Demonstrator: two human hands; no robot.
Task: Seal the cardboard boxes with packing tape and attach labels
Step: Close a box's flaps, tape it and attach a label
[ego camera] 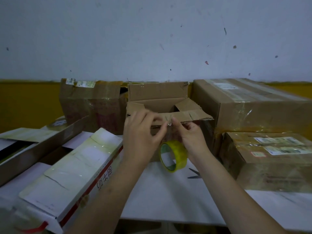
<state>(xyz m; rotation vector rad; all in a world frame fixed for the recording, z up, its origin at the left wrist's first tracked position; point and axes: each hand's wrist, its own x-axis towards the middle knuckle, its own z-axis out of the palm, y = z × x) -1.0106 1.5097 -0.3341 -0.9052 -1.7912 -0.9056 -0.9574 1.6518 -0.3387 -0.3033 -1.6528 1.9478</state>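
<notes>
An open cardboard box (168, 105) stands in the middle of the white table, its back flap upright and its front flap (190, 115) folded outward. A yellowish roll of packing tape (173, 156) hangs in front of the box from a clear strip of tape (169, 132). My left hand (143, 130) and my right hand (190, 134) both pinch the strip's upper end just below the front flap's edge. Small grey scissors (194, 174) lie on the table under my right forearm.
A white long box (70, 166) and an open flat carton (33, 146) lie at the left. A worn taped box (91, 105) stands behind them with another tape roll (58, 124). Two taped, labelled boxes (253, 103) (270, 159) fill the right side.
</notes>
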